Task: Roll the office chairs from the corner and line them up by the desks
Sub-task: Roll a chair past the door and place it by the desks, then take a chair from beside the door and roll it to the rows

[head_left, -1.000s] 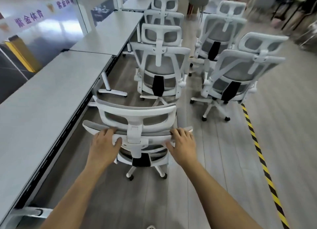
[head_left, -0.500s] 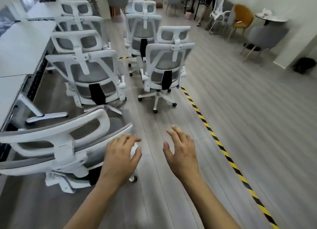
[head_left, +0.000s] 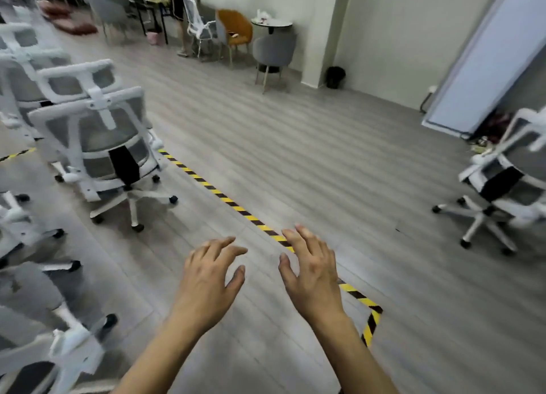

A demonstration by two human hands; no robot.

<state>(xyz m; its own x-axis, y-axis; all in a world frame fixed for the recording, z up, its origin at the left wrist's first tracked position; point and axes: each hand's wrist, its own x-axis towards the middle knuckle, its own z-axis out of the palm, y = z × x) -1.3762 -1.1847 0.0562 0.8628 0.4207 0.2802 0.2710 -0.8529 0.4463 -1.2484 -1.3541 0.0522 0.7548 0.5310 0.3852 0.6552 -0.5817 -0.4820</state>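
Both my hands, left (head_left: 211, 278) and right (head_left: 310, 271), spread open and empty; far-right chair (head_left: 508, 183): light, free-rolling on castors, best gripped at stiff backrest top

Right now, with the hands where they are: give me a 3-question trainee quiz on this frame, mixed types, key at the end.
1. True or false: the left hand and the right hand are both empty, fingers spread, touching no chair.
2. Multiple choice: where does the lone office chair still to be fetched stand? A) far right, across the striped floor tape B) at the small round table C) beyond the tape's corner, at the bottom edge.
3. Fill in: the chair beside the round table with the coloured shell is ____.

Key: 1 true; 2 A; 3 orange.
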